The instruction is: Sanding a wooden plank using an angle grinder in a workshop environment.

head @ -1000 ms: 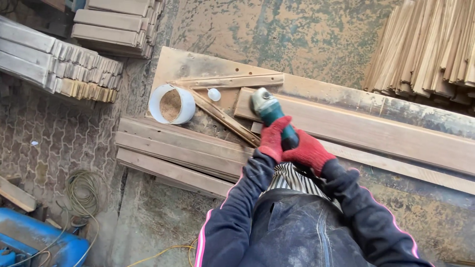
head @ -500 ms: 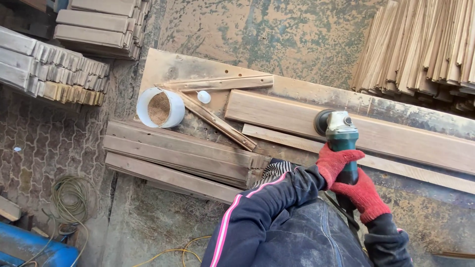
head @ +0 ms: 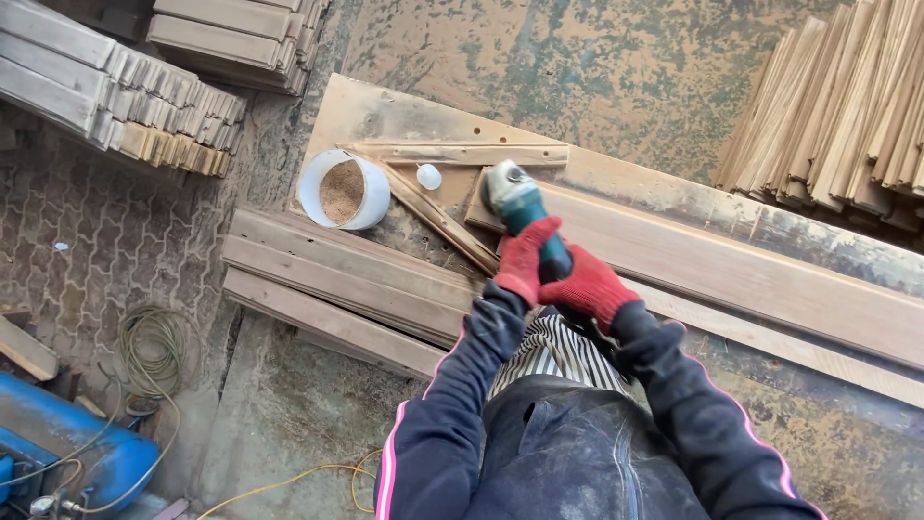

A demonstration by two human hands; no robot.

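- Here, our left hand (head: 525, 260) in its red glove is wrapped tight round the green body of the angle grinder (head: 525, 217); our right hand (head: 589, 287) is clenched on the rear of the same body, just behind the left.
- The grinder's long axis runs from our fingers up and leftward, its head beyond the left hand, which is the nearer one to it.
- That head rests on the left end of the long plank (head: 741, 274), which stretches rightward along the bench (head: 356, 116).
- Near the bench's left corner stand a white tub of sawdust (head: 344, 189) and a small white cap (head: 428, 176).
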